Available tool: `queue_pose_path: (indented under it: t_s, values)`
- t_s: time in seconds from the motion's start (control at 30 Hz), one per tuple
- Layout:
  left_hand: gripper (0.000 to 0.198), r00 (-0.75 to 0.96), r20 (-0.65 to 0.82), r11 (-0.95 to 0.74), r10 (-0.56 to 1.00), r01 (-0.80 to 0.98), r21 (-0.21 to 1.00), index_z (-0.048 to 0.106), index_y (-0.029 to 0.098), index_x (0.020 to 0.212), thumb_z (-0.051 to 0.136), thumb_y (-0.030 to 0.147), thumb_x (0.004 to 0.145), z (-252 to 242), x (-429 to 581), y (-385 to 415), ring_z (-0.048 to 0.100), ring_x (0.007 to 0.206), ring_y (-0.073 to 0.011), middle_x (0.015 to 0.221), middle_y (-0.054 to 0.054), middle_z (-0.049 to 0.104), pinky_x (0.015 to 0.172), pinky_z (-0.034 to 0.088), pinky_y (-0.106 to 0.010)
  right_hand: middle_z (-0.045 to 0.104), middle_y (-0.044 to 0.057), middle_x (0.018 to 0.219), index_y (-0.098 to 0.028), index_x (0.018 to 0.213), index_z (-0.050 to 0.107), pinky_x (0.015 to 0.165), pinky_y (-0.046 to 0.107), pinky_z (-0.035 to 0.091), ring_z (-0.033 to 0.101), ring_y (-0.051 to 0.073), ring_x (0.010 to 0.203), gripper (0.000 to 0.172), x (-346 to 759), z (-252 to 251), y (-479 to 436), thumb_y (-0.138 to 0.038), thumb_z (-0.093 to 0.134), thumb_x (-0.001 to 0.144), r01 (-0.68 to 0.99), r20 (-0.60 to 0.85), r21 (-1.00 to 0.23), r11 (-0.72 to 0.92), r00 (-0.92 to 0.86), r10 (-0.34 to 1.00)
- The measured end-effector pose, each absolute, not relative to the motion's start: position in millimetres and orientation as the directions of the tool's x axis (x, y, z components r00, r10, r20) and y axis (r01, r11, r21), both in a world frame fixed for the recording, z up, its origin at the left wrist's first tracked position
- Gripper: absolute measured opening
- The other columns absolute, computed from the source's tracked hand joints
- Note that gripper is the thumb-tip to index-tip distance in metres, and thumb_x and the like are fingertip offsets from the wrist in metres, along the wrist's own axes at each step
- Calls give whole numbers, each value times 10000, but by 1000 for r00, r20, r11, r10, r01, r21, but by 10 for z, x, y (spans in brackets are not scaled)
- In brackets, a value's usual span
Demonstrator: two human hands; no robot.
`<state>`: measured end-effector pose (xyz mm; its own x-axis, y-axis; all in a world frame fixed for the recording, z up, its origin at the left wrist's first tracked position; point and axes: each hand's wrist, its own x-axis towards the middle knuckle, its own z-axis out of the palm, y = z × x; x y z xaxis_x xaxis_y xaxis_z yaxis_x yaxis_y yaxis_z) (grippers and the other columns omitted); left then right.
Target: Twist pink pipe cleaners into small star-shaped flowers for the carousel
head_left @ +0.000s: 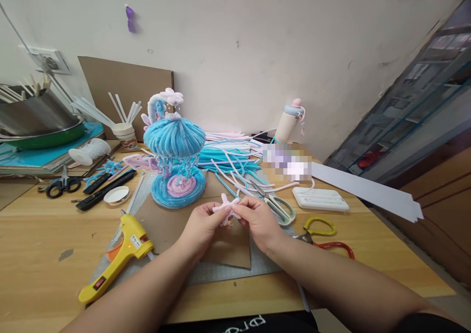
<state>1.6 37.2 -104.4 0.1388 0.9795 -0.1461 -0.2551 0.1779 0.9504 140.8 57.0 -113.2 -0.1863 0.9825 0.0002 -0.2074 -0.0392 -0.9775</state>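
Note:
A small pale pink star-like piece of bent pipe cleaner (225,206) is pinched between my two hands above a brown cardboard sheet (162,230). My left hand (202,221) grips its left side with thumb and fingers; my right hand (257,220) holds its right side. Just behind them stands a blue pipe-cleaner jellyfish-shaped craft (174,137) on a round blue and pink coiled base (178,188). Green-handled scissors (281,210) lie close to my right hand, and a yellow hot glue gun (132,240) rests left of my left forearm.
Blue and pink pipe cleaners (228,159) lie piled at the back. Wire cutters (320,235) and a white power bank (321,199) sit to the right, near a bottle (289,122). Black scissors (63,183), a cutter knife (106,190) and a thread spool (90,151) are at left.

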Motion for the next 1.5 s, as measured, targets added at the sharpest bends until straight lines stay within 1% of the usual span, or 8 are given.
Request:
queue_pose_path:
  t_s: [0.17, 0.4, 0.77, 0.83, 0.93, 1.03, 1.17, 1.5]
  values:
    - [286, -22, -46, 47, 999, 23, 999, 624, 134, 623, 693, 405, 685, -1035, 15, 351, 525, 560, -130, 573, -18, 610, 564, 379, -226, 618, 7, 634, -178, 617, 620, 610, 276, 419, 539, 149, 621, 139, 1415, -1095, 534, -282, 651, 704, 31, 147, -988, 150, -99, 984]
    - [259, -99, 40, -30, 994, 102, 994, 645, 148, 618, 674, 395, 692, -1032, 22, 292, 507, 551, -131, 568, -11, 611, 544, 357, -218, 616, 20, 702, -189, 700, 609, 618, 270, 423, 552, 158, 664, 97, 1448, -1097, 527, -240, 576, 775, 177, 335, -914, 365, -181, 925]
    - [280, -123, 92, -61, 988, 235, 970, 626, 144, 604, 648, 397, 722, -980, 18, 277, 461, 563, -119, 564, 8, 565, 541, 337, -210, 584, 69, 744, -172, 809, 589, 691, 331, 368, 516, 199, 733, 161, 1506, -985, 385, -106, 442, 809, 533, 547, -481, 697, -439, 713]
    - [277, -118, 86, -63, 989, 192, 979, 627, 141, 600, 662, 390, 717, -979, -7, 298, 467, 563, -114, 559, 8, 568, 546, 343, -208, 589, 86, 783, -162, 851, 610, 714, 349, 369, 514, 212, 770, 179, 1515, -951, 385, -113, 442, 812, 507, 545, -476, 719, -471, 693]
    - [273, -41, -8, 6, 999, -46, 999, 612, 137, 596, 675, 370, 723, -975, -44, 353, 484, 561, -103, 551, 6, 568, 562, 369, -203, 598, 74, 805, -169, 903, 639, 721, 335, 390, 524, 194, 781, 185, 1532, -894, 439, -154, 468, 833, 316, 503, -687, 654, -443, 743]
    - [249, 157, -102, 148, 982, -317, 937, 625, 119, 627, 671, 335, 741, -958, -59, 393, 475, 554, -84, 571, 3, 556, 548, 392, -191, 614, 48, 793, -180, 866, 670, 635, 281, 392, 525, 148, 706, 139, 1556, -876, 528, -213, 544, 817, -11, 310, -942, 335, -411, 858]
    - [203, 303, -144, 274, 942, -449, 851, 671, 89, 743, 664, 291, 758, -926, -56, 385, 472, 557, -68, 639, -12, 566, 527, 427, -177, 522, -12, 606, -170, 768, 645, 477, 220, 279, 410, 80, 502, 108, 1583, -928, 610, -248, 572, 784, -358, 60, -928, -108, -427, 902]
    - [158, 448, -229, 459, 864, -515, 724, 668, 70, 765, 663, 228, 754, -931, -57, 336, 495, 497, -59, 611, -12, 554, 473, 469, -165, 588, -12, 674, -182, 828, 649, 509, 212, 336, 474, 73, 544, 150, 1564, -1025, 635, -284, 708, 735, -333, 122, -941, -56, -490, 863]
